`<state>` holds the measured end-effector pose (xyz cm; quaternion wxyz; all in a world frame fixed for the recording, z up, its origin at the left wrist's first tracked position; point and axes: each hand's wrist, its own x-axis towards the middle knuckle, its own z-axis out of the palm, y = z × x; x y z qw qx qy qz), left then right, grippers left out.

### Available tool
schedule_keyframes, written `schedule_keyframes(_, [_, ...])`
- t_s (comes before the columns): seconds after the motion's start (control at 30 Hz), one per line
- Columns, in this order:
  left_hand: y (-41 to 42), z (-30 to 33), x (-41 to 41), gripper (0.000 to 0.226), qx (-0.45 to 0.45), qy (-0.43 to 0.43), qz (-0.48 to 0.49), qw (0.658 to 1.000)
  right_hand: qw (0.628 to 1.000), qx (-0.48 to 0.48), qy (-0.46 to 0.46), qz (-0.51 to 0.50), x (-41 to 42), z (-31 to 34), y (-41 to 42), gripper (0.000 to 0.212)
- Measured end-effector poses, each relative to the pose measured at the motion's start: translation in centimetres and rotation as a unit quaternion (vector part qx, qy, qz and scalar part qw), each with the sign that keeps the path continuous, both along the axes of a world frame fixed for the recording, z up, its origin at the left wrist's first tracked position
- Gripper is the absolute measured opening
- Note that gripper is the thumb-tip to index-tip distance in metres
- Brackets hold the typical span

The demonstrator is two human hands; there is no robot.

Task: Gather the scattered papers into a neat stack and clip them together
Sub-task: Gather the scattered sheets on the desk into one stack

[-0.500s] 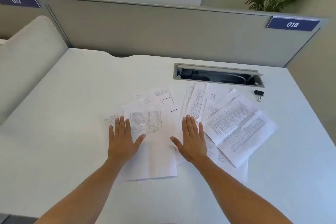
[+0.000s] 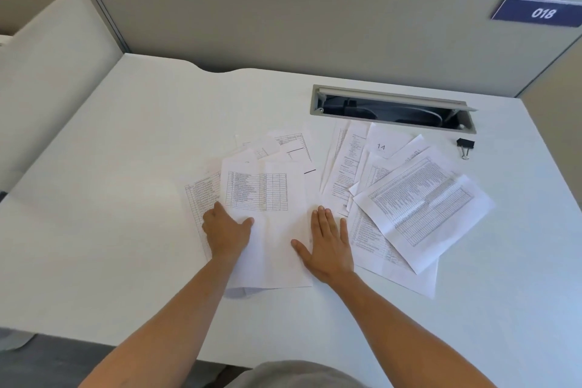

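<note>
Since half a second ago, your left hand point(image 2: 227, 234) has curled: its fingers were lying flat and spread on the sheets, and now they are tucking under the left edge of the top sheet point(image 2: 264, 224), thumb pressing on top. Your right hand point(image 2: 329, 244) has barely shifted and is still lying flat.

From the head view, you are only starting the job. The papers point(image 2: 415, 201) are still lying fanned across the surface point(image 2: 126, 167) in two loose, overlapping groups, one under your hands and one spreading off to the right. Nothing is squared up yet. The binder clip point(image 2: 465, 147) is sitting untouched near the cable tray point(image 2: 393, 104), well apart from both hands and just beside the far right sheets.

Your left grip is half closing on the top sheet's edge, apparently pinching it between thumb and fingers. Your right grip is fully released, palm and fingers pressing down on the sheets and holding nothing.
</note>
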<state>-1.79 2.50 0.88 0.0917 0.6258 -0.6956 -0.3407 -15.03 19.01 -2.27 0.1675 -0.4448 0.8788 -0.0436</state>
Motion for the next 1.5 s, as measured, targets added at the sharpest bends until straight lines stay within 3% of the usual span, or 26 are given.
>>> schedule_keyframes(0.2, [-1.1,0.7,0.6,0.050,0.075,0.163,0.093,0.979,1.000,-0.006,-0.001,-0.002,-0.1,0.0,-0.1,0.096])
schedule_keyframes(0.27, [-1.3,1.4,0.9,0.040,0.088,0.209,0.059,0.972,1.000,-0.017,-0.004,-0.011,-0.2,0.2,-0.2,0.093])
schedule_keyframes(0.4, [-1.2,3.5,1.5,0.039,0.163,0.321,-0.023,0.933,0.979,-0.131,-0.117,-0.099,-1.0,1.0,-1.0,0.086])
schedule_keyframes(0.5, [-1.1,4.4,1.6,0.050,0.247,0.416,-0.042,0.874,0.907,-0.260,-0.252,-0.216,-2.1,2.3,-1.2,0.081])
schedule_keyframes(0.6, [-1.0,4.8,1.6,0.055,0.288,0.476,-0.051,0.829,0.794,-0.325,-0.446,-0.255,-3.1,4.3,-1.0,0.050])
schedule_keyframes(0.7, [-1.2,4.3,1.5,0.047,0.284,0.452,-0.027,0.845,0.756,-0.343,-0.494,-0.260,-3.6,4.7,-0.8,0.022])
schedule_keyframes(0.77, [-1.5,3.4,1.3,0.027,0.237,0.394,0.029,0.888,0.760,-0.356,-0.475,-0.265,-3.8,4.7,-0.7,0.020])
schedule_keyframes(0.83, [-1.8,2.3,1.5,0.024,0.128,0.280,0.104,0.946,0.763,-0.369,-0.461,-0.262,-4.3,4.9,-0.5,0.023])
schedule_keyframes(0.87, [-1.9,1.8,1.8,0.030,0.066,0.191,0.134,0.970,0.761,-0.377,-0.458,-0.263,-4.6,5.0,-0.4,0.024])
schedule_keyframes(0.93, [-2.0,1.0,2.5,0.053,0.004,0.019,0.159,0.987,0.755,-0.390,-0.452,-0.272,-5.2,5.0,0.0,0.024])
schedule_keyframes(1.03, [-1.8,0.3,2.8,0.084,0.010,-0.073,0.147,0.986,0.748,-0.397,-0.445,-0.292,-6.0,4.8,0.6,0.025])
schedule_keyframes(1.23, [-2.2,0.3,1.4,0.106,0.028,-0.071,0.142,0.987,0.741,-0.392,-0.447,-0.312,-6.4,4.3,1.2,0.024])
schedule_keyframes(1.4, [-3.1,0.7,1.4,0.115,0.067,0.027,0.161,0.984,0.732,-0.388,-0.457,-0.324,-6.3,4.2,1.6,0.022])
schedule_keyframes(1.5, [-3.2,1.3,1.9,0.104,0.112,0.124,0.200,0.965,0.720,-0.385,-0.468,-0.338,-6.5,4.0,1.8,0.022])
